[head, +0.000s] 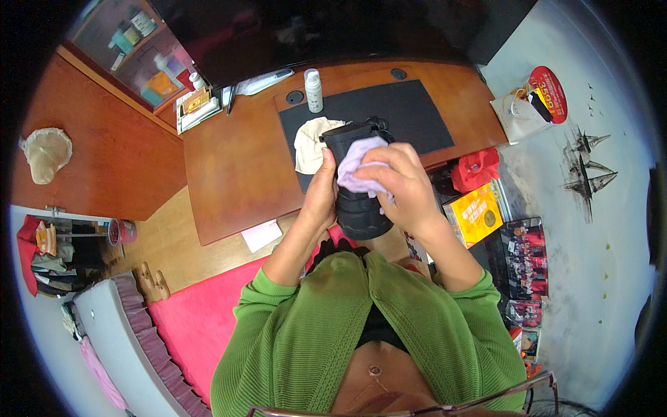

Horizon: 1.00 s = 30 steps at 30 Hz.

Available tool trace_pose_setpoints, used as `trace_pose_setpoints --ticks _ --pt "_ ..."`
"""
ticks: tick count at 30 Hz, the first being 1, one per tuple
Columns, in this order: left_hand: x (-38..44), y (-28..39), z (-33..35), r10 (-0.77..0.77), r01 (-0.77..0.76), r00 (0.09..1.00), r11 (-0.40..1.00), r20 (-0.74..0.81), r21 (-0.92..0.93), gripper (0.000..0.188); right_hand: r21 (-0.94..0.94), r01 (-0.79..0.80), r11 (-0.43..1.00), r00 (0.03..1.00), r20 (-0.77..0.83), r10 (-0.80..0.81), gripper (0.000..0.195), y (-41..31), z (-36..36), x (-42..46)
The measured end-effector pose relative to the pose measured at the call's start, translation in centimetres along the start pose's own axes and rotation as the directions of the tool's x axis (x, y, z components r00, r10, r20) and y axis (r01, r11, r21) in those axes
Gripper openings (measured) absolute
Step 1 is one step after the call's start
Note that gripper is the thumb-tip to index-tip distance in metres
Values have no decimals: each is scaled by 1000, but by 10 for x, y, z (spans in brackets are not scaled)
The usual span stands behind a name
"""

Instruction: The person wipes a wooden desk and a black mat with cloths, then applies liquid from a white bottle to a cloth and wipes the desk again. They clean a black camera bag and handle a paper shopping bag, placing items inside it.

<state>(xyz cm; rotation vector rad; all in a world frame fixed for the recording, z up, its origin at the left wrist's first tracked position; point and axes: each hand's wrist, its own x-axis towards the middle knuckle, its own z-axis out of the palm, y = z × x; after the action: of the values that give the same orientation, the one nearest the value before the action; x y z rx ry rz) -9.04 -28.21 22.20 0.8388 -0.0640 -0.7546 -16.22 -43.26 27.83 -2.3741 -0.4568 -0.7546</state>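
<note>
My left hand [320, 192] grips the left side of a black, leather-like bag [363, 220] with ridged folds, its thumb pointing up along the side. The bag hangs tilted in front of the desk edge, its upper end over the dark desk mat [411, 117]. Bunched in my right hand [404, 182] is a lavender cloth [359, 164], pressed against the front of the bag and hiding its middle. A cream cloth [311, 146] lies on the mat behind my left hand. Beyond it stands a white pump bottle [313, 94].
The wooden desk [234, 172] backs onto a large black screen [323, 31]. Books [198, 112] are stacked at its left, and a white paper bag [516, 122] stands at its right end. A yellow box [474, 213] sits low on my right. Slippers [152, 281] rest beside the pink rug [193, 323].
</note>
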Motion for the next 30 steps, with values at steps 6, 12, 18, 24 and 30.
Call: trace_pose_setpoints --ticks 6,12,18,24,30 --pt "2 -6 -18 135 -135 991 989 7 67 67 138 -110 984 971 226 77 43 -1 -16 -17" --pt "4 2 -26 174 -241 965 879 196 412 73 151 -82 985 959 281 37 35 3 -25 -27" --pt "4 9 -16 428 -544 819 371 382 752 75 167 -286 944 957 1 290 40 20 -44 -36" --pt "17 -1 -14 556 -625 693 145 459 767 77 -38 22 999 996 88 -19 45 -16 -39 -1" --pt "16 -5 -14 518 -601 728 167 449 781 70 -117 16 993 998 65 -8 39 6 -23 13"
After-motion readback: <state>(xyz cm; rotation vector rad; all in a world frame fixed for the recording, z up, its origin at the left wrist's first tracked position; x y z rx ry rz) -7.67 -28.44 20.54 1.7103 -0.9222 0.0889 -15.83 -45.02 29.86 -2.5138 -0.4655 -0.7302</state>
